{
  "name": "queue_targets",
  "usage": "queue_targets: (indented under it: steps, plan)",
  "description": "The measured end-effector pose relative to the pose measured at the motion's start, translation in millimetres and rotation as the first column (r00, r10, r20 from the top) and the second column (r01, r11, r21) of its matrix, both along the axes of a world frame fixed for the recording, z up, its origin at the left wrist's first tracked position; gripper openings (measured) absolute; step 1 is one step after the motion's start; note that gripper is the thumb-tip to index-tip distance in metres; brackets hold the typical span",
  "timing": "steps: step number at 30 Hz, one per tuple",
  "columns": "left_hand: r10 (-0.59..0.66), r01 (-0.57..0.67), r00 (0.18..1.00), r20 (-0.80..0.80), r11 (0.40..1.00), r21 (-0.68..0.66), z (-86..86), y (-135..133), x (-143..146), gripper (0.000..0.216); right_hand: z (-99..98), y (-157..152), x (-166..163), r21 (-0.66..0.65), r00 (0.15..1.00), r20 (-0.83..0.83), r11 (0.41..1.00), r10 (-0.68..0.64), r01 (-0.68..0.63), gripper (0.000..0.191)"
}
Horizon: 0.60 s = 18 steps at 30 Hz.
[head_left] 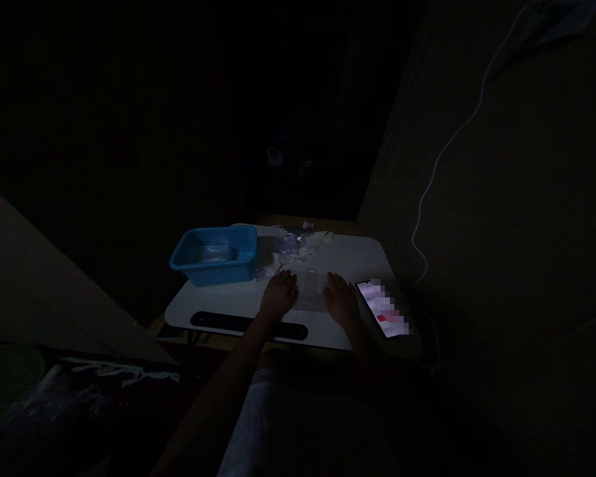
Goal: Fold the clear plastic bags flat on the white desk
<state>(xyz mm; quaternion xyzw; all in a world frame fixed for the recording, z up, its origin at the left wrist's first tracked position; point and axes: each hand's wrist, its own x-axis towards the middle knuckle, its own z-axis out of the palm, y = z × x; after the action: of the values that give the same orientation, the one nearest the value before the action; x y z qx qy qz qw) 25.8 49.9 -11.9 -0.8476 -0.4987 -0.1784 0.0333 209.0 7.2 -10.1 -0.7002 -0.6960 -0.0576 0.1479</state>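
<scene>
On a small white table (360, 255) lies a flat sheet of clear plastic (310, 291), dim in the low light. My left hand (279, 293) rests flat on its left side, fingers stretched forward. Over its right side my right hand (340, 296) lies the same way, with the fingers slightly apart. Neither hand grips anything that I can make out. Just beyond the sheet sits a heap of crumpled clear plastic (291, 244) with pale scraps.
A blue basin (218, 273) holding clear plastic stands at the table's left. To the right lies a lit phone (377, 305). A white cable (440, 159) hangs along the right wall. A dark slot (248, 326) runs along the near edge. The room is very dark.
</scene>
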Motion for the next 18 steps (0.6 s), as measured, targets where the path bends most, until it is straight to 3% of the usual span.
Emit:
queue_targets:
  steps: [18]
  plan:
    - [-0.014,0.014,0.998,0.053,1.000,-0.007,-2.3,1.0,0.1,0.045,-1.0,0.2,0.0,-0.002,1.000,-0.003,1.000,-0.003,0.003,0.046]
